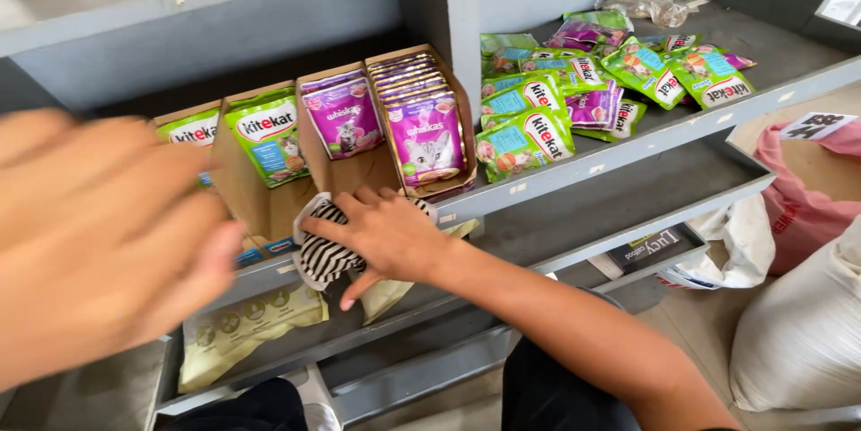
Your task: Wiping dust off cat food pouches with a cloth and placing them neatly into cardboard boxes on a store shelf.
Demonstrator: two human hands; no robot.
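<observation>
Head view: right hand (386,234) fingers pinching striped cloth (325,253) — cardboard boxes (260,198) hold pouches (429,137); left hand (99,234) blurred, fingers together.

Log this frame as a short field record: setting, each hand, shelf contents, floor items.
setting: grey shelf unit, seen from above
right hand: pressing a black-and-white striped cloth at the shelf edge
left hand: blurred, raised near the camera, open, empty
shelf contents: purple pouches and green pouches upright in cardboard trays; loose green pouches heaped to their right
floor items: white sack, pink bag
</observation>
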